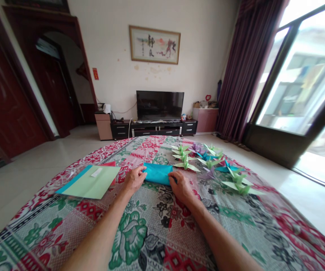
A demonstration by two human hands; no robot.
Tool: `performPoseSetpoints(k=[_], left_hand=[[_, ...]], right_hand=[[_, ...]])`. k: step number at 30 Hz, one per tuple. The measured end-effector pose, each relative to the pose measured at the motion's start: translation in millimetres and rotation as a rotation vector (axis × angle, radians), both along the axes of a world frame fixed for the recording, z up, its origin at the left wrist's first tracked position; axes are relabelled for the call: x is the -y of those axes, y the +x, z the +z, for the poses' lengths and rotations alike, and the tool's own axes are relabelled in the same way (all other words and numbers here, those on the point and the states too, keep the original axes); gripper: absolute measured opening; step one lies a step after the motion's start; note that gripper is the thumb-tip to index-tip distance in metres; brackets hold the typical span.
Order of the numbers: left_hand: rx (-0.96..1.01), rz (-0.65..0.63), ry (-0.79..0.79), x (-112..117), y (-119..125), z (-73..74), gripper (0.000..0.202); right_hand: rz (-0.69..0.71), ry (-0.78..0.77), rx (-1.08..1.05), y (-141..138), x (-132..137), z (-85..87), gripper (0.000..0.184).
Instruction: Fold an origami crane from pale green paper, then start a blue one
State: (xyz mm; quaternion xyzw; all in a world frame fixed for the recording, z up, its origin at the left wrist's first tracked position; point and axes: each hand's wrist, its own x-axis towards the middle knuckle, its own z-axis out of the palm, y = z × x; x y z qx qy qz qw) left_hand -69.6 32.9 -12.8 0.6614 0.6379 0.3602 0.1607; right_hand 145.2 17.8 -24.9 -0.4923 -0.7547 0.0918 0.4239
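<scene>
Both hands — left hand (134,180), right hand (181,186) — pinching folded blue paper (158,173), paper cranes (207,160) beside

On the wall ahead of me, the framed painting (154,44) carries large brushed Chinese characters, too blurred to make out; I can read nothing else.

Daylight floods in from the large window (300,75) on the right — the panes are blown out to near white, with the scene outside washed pale. The white wall (202,45) and tiled floor (32,169) are evenly bright; the dark wooden doors (7,101) at left sit in deep shade. Shadows on the patterned cloth (157,233) are soft and faint. Focus is sharp in the middle. The wide lens bends straight lines — window frame and door edges bow outward towards the borders, and the forearms stretch at the bottom.
</scene>
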Motion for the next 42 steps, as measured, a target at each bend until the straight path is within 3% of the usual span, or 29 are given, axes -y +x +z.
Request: performPoseSetpoints(k=[8, 14, 19, 23, 28, 33, 37, 42], left_hand=[[0.014, -0.074, -0.006, -1.5, -4.5, -1.0, 0.038], [-0.119, -0.063, 0.040, 3.7, -1.0, -1.1, 0.029], [-0.323, -0.119, 0.144, 8.1, 5.1, -3.5, 0.024], [-0.471, -0.079, 0.191, 12.7, 10.2, -4.0, 0.025], [-0.600, -0.053, 0.269, 24.0, 17.7, 3.7, 0.028], [-0.721, -0.130, 0.263, 28.3, 27.2, 9.0, 0.027], [-0.685, -0.226, 0.203, 24.3, 31.0, 4.3, 0.033], [-0.547, -0.205, 0.194, 20.6, 28.4, -8.9, 0.031]], right_hand=[[0.089, 0.051, -0.012, -0.2, 5.8, 1.9, 0.014], [0.191, 0.070, 0.141, -7.8, 19.1, 8.0, 0.029], [0.125, 0.091, 0.217, -15.4, 20.4, 5.1, 0.025], [0.065, 0.080, 0.246, -19.4, 20.3, 2.1, 0.025], [-0.012, 0.062, 0.280, -25.0, 22.6, 1.6, 0.024], [-0.064, 0.024, 0.288, -28.9, 26.0, 4.6, 0.023], [-0.066, 0.028, 0.273, -29.3, 24.9, 2.4, 0.023], [-0.090, 0.062, 0.221, -32.4, 24.3, -0.5, 0.027]])
